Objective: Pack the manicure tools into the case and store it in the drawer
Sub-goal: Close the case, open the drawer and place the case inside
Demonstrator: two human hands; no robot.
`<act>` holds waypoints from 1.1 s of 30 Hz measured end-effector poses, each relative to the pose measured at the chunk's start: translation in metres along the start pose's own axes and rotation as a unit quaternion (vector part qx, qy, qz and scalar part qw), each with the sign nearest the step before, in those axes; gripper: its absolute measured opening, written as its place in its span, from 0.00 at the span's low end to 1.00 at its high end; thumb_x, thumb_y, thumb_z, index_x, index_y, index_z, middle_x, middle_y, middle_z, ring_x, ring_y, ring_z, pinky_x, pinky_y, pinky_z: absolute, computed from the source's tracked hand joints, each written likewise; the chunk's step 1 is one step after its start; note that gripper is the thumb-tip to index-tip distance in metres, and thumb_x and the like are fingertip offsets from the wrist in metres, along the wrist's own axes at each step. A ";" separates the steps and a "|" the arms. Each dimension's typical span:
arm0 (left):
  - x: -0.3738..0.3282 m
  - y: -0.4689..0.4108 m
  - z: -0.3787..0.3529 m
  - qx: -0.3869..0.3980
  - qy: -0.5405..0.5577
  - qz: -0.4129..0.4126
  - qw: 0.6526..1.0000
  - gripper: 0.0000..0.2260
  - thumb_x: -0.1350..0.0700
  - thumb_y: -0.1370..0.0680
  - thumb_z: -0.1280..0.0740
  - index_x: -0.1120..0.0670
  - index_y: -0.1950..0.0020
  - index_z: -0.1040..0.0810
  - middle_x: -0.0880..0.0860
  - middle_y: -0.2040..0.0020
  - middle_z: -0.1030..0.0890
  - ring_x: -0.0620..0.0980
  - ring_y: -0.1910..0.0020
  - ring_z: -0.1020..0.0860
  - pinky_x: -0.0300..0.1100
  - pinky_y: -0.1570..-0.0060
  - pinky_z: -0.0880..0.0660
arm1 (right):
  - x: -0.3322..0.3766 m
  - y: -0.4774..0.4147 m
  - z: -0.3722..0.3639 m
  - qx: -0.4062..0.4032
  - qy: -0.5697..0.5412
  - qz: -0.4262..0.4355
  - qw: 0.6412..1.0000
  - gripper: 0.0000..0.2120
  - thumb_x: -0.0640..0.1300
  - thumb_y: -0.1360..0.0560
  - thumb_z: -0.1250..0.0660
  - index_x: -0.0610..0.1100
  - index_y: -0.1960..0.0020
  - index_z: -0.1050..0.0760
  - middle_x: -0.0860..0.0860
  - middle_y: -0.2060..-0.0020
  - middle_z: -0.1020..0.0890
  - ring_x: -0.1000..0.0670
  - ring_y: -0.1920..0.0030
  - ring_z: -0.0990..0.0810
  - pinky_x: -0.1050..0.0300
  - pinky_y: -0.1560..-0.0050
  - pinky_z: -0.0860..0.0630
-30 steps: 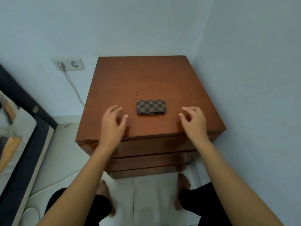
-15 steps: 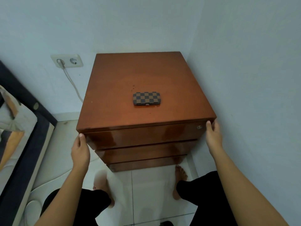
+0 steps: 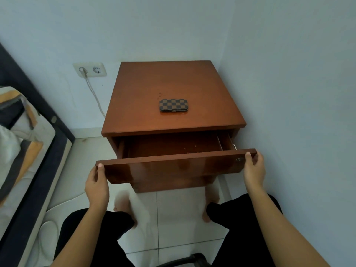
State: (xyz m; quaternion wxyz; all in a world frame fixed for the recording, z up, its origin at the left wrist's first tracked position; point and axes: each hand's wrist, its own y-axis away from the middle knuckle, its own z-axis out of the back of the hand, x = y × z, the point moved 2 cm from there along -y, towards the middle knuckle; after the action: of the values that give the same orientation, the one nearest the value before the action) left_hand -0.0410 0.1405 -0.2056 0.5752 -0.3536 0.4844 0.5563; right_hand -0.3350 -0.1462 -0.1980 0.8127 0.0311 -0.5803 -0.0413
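A person's left hand (image 3: 96, 185) and right hand (image 3: 253, 167) each kept a clamped grip on an end of the top drawer front (image 3: 173, 166), holding it open while the closed checkered manicure case (image 3: 173, 105) waited on the nightstand top (image 3: 150, 89), ready for stowing.

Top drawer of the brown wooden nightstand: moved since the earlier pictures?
Yes. The top drawer has slid out toward the person, its front now clear of the nightstand's fixed top.

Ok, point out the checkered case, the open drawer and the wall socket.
checkered case (image 3: 173, 105), head view, middle of its lid
open drawer (image 3: 173, 167), head view, front panel
wall socket (image 3: 90, 69), head view, middle of the plate
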 end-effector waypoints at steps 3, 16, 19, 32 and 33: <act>0.010 0.021 0.013 -0.013 0.001 -0.006 1.000 0.21 0.46 0.19 0.46 0.56 0.31 0.31 0.57 0.34 0.26 0.56 0.34 0.30 0.50 0.34 0.35 | -0.010 0.019 0.016 -0.009 -0.011 -0.003 1.000 0.18 0.47 0.21 0.41 0.44 0.32 0.33 0.44 0.35 0.25 0.44 0.35 0.27 0.47 0.33 0.30; -0.030 -0.004 0.009 -0.009 -0.112 -0.116 0.987 0.19 0.51 0.20 0.40 0.55 0.31 0.31 0.56 0.31 0.28 0.54 0.32 0.32 0.51 0.34 0.35 | 0.014 -0.002 0.028 0.031 0.116 0.088 0.989 0.18 0.45 0.23 0.38 0.39 0.35 0.30 0.41 0.36 0.26 0.43 0.35 0.28 0.52 0.34 0.34; -0.071 -0.028 -0.016 0.017 -0.139 -0.222 0.965 0.19 0.52 0.20 0.40 0.55 0.31 0.31 0.55 0.31 0.29 0.53 0.32 0.32 0.51 0.32 0.36 | 0.046 -0.018 0.006 0.047 0.176 0.169 0.969 0.19 0.44 0.23 0.37 0.37 0.34 0.31 0.40 0.36 0.27 0.43 0.34 0.30 0.52 0.33 0.35; -0.097 -0.117 -0.133 0.179 -0.444 -0.296 0.827 0.29 0.40 0.21 0.50 0.51 0.23 0.50 0.54 0.22 0.52 0.53 0.24 0.57 0.49 0.28 0.60 | 0.152 -0.043 -0.213 0.336 0.303 0.400 0.797 0.29 0.55 0.25 0.38 0.49 0.27 0.41 0.52 0.25 0.40 0.50 0.25 0.45 0.49 0.27 0.43; -0.094 -0.118 -0.134 0.174 -0.463 -0.296 0.817 0.29 0.39 0.21 0.52 0.50 0.23 0.50 0.54 0.22 0.52 0.54 0.24 0.57 0.49 0.27 0.60 | 0.153 -0.046 -0.222 0.354 0.319 0.398 0.784 0.31 0.57 0.25 0.37 0.50 0.26 0.43 0.52 0.25 0.42 0.50 0.24 0.47 0.50 0.26 0.45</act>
State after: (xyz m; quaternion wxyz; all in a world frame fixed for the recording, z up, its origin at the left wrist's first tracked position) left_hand 0.0610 -0.0293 -0.1691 0.9203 -0.0747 0.1214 0.3643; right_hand -0.0767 -0.2077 -0.1305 0.8276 0.0948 -0.2230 0.5063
